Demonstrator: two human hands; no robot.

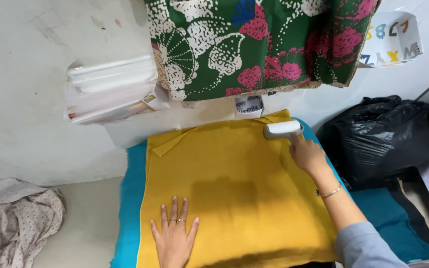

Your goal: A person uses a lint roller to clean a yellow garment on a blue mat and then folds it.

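On a low padded surface covered with a teal cloth (129,198), a sheet of mustard-yellow fabric (234,188) lies spread out flat, its far edge folded over into a narrow strip near the wall. A person's left hand (174,237) rests palm down on the near part of the yellow fabric, fingers spread and open, with rings showing on two of them; it grips nothing. The right hand (307,155), a thin bracelet at the wrist and a grey sleeve further up the arm, reaches to the far right corner of the fabric and is closed around the handle of a small white handheld device (282,129), whose head lies across the fabric's top edge; what kind of device it is cannot be told for sure. Behind the work surface, a green cloth printed with white fan shapes and pink flowers (254,44) hangs down in front of the pale wall, with a small white tag just below it. To the left of it, a stack of flat packets in clear plastic (110,89) leans against the wall. A crumpled pale floral cloth (16,218) lies on the floor at the far left, well apart from the hands. At the right, a bulging black plastic bag (383,139) sits beside the teal cloth, and a white box with coloured letters (393,42) stands above it.
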